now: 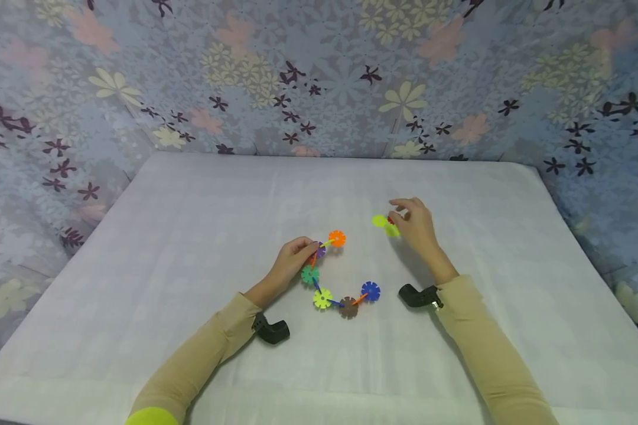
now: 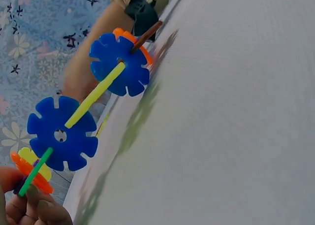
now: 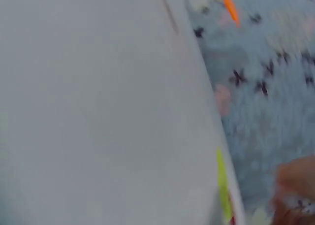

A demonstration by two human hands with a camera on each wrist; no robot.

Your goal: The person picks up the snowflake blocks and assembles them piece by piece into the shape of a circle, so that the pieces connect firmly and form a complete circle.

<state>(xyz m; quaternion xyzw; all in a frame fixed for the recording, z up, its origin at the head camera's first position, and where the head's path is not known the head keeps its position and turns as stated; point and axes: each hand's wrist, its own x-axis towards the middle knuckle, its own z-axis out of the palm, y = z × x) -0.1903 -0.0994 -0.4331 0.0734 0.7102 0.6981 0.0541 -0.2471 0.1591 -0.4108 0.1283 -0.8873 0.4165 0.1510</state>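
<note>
Sleeves (image 1: 494,354) foremost, chain (image 1: 319,301) in left fingers (image 1: 300,243), right fingers' (image 1: 406,206) hold unclear, table edges (image 1: 319,160) distant

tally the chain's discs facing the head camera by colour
Orange notched plastic disc: 1
Purple notched plastic disc, partly hidden: 1
Green notched plastic disc: 1
Yellow-green notched plastic disc: 1
Brown notched plastic disc: 1
Blue notched plastic disc: 1
Total: 6

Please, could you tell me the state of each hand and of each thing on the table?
Chain: linked, ends apart.
Left hand: fingers pinching the chain.
Right hand: fingers bent; grip unclear.
Yellow pieces: separate from the chain.
Red piece: partly hidden by the right hand.
Cloth: spread out.
</note>
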